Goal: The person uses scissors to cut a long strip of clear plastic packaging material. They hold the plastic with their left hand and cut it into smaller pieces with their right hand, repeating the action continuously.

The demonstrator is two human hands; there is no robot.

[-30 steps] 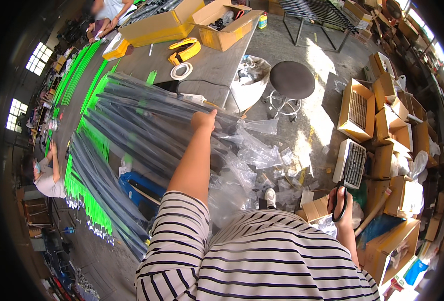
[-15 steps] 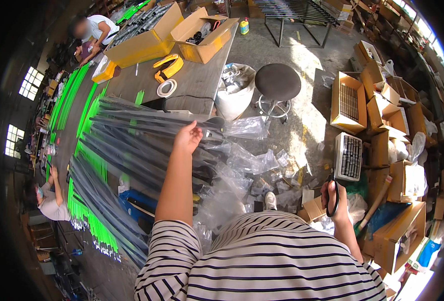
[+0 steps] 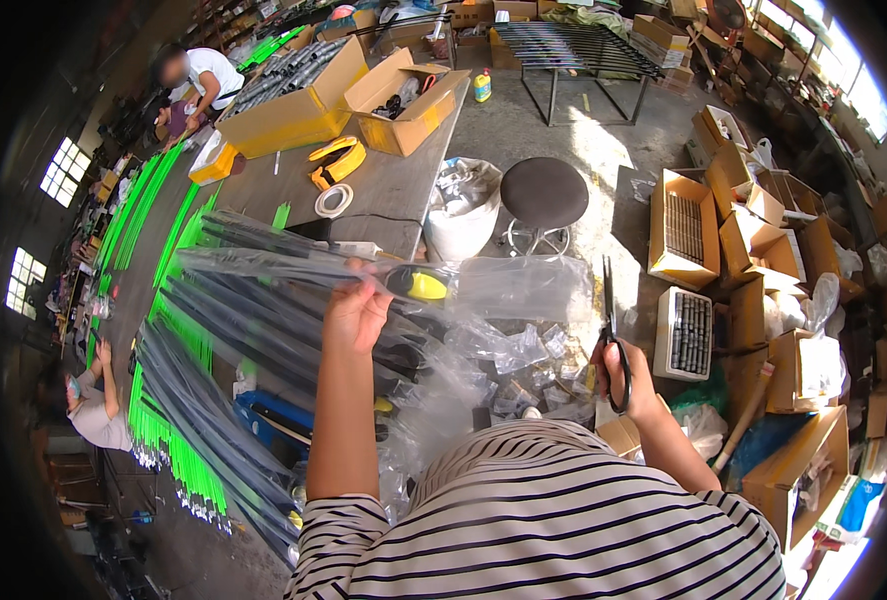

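Two hands engaged: left hand (image 3: pixel 355 315) closed on clear plastic sleeve (image 3: pixel 283 263), yellow tip (image 3: pixel 426 287) showing inside it, just right of grip. Sleeve's flat tail (image 3: pixel 533 290) runs farther right, apparently uncut. Right hand (image 3: pixel 631 378) holds black scissors (image 3: pixel 611 322), blades near tail's end. Sleeved dark lengths (image 3: pixel 208 410) lie left of left grip, seemingly already wrapped; film scraps (image 3: pixel 511 350) right of it, nearer body.

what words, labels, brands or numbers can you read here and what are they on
No text is clear enough to quote.
Yellow bottle: label too small.
Blue and white package: print too blurred.
Cardboard boxes: any marks unreadable.
Clear plastic sleeve at the left hand: none visible.
Scissors in the right hand: none visible.
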